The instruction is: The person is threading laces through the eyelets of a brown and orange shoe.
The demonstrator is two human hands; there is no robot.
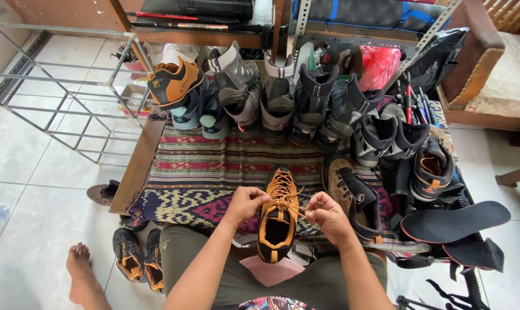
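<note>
- head view, centre bottom of the frame: an orange and black hiking shoe (278, 215) rests toe away from the person, its heel over the near edge of the low table (138, 166), on a striped woven cloth (202, 172).
- the left hand (245, 204) is pinched shut on an orange lace (287, 202) at the shoe's left side, near the upper eyelets.
- the right hand (327, 217) is pinched on the other end of the lace, drawn out taut to the shoe's right.
- step in hand, as i judge it: lacing or tightening the shoe at its top eyelets; the next move would call for even pull on both ends and a crossing of them.
- the shoe looks worn but whole: orange suede upper, black collar, laces criss-crossed down to the toe.
- just right of it lies a brown and black shoe (352, 198); across the upper middle stands a row of grey boots (283, 92).
- right edge: a loose black insole (455, 221). lower left: a bare foot (83, 275) beside a pair of shoes (138, 259) on the tiled floor.
</note>
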